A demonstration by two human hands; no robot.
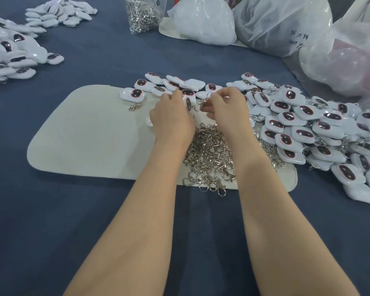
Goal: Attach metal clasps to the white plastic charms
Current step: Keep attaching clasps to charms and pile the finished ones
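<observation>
My left hand (171, 116) grips a white charm (188, 102) over the cream mat (83, 135); my right hand (226, 104) pinches a metal clasp (201, 104) touching that charm. Loose clasp pile (209, 157) sits between my wrists. Charm heap (308, 124) lies right, a stray clasp (135, 106) left.

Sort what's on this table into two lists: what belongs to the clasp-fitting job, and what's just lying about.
In the job:
left hand holding a charm
right hand holding a clasp
loose clasp pile
charm heap
white mat

Lying about:
plastic bags
bagged clasps
far-left charm piles
</observation>
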